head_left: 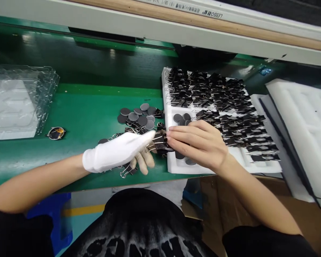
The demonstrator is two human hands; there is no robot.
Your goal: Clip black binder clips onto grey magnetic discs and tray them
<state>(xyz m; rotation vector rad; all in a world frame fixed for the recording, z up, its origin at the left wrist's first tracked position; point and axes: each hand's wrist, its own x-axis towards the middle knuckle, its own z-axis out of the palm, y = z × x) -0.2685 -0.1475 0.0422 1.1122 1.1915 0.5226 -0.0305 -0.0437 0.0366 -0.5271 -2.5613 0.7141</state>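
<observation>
A black binder clip (159, 140) with silver wire handles is pinched between the thumb and fingers of my left hand (117, 150), which wears a white glove. Bare, my right hand (200, 141) reaches over the near left part of a white foam tray (165, 96), its fingertips closed together at the jaw end of that clip. Whatever is between those fingertips is largely hidden. Grey round discs (142, 120) lie in a loose pile beyond my left hand, and loose binder clips (128, 170) lie around and under it. More dark discs (178, 117) rest in the tray.
Rows of black binder clips (208, 89) fill much of the tray. A round watch-like piece (56, 133) lies on the green table (77, 110). Clear plastic trays (14, 103) are stacked at left; white foam trays (302, 117) lean at right. A shelf edge (160, 30) crosses above.
</observation>
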